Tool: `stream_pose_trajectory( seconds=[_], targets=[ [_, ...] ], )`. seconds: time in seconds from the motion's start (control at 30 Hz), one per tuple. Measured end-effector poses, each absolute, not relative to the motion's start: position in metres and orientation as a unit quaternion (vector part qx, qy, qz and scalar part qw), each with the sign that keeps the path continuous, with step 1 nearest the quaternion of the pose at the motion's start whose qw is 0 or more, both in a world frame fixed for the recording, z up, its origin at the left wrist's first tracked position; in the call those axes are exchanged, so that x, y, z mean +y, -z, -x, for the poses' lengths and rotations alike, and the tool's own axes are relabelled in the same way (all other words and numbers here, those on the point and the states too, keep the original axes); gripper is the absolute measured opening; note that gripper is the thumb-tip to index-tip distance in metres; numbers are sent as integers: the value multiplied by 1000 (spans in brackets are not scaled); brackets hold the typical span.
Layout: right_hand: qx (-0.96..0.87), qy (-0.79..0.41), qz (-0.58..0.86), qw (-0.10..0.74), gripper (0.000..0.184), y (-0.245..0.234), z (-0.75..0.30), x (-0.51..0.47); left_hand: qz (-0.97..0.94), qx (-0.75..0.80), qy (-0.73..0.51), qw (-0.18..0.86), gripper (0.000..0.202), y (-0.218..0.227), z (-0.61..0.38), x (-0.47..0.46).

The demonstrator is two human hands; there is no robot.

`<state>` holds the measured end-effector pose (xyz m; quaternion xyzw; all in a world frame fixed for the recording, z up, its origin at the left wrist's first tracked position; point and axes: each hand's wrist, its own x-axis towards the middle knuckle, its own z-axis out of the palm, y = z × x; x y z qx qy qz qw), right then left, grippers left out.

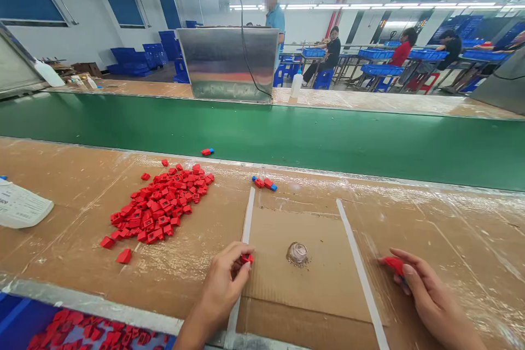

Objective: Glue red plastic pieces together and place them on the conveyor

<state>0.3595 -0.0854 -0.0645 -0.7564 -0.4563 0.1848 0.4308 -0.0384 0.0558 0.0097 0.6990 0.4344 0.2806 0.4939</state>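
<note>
Beside cardboard [315,284], left hand [217,292] and right hand [430,298] pinching red parts [246,258].

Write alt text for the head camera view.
The left hand and right hand each hold a small red plastic part at a brown cardboard-covered workbench, beside a heap of matching red parts. A green conveyor belt runs beyond, with seated workers.
</note>
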Motion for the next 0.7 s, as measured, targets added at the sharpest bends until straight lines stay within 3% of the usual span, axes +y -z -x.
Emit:
stream_pose_trajectory(
  seconds=[0.17,0.37,0.7],
  targets=[
    [-502,-184,746,397,47,63,-362,-90,-731,458,-265,431,27,-17,38,60],
    [-461,-240,717,464,43,57,-357,-89,-739,481,-259,393,36,-10,50,63],
    [-453,-262,691,498,43,19,-315,-74,-593,452,-318,585,27,-8,29,39]
  ],
)
